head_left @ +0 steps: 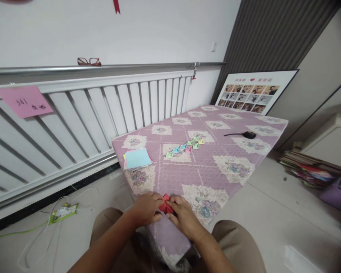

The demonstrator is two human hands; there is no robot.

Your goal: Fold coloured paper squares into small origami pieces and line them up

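A small folded red paper [166,205] is held between my two hands, just above the near end of the cloth-covered table. Fingers of my left hand [147,208] close on its left side. From the right, my right hand [182,213] pinches the paper, thumb and fingertips on its folds. Beyond them a stack of coloured paper sheets [138,158], light blue on top, lies at the table's left edge. Several small folded paper pieces [189,146] in green, blue, pink and yellow form a slanting row mid-table.
A purple floral tablecloth [206,174] covers the table. A black object with a thin handle or strap [248,135] lies farther right. The white radiator [125,102] borders the left side, with glasses [89,61] on its pipe. A power strip [64,213] and cables lie on the floor.
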